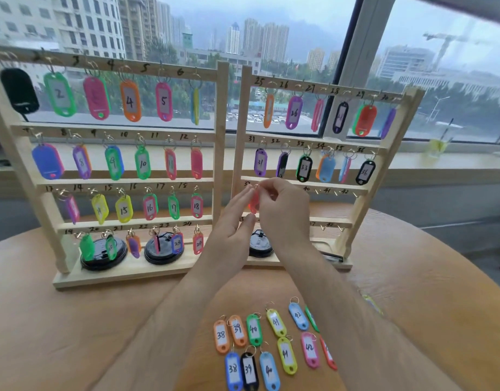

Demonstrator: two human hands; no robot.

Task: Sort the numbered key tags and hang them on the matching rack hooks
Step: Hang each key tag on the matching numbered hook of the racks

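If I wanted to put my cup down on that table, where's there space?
The table is bare on the left, between the left rack base and the near edge. There is also bare wood on the right, beyond the right rack. Crowded: the near middle, where loose tags lie in rows under the forearms, and both hands working at the right rack.

high-rise office room, wide window [271,38] over city towers, wooden table [73,334]
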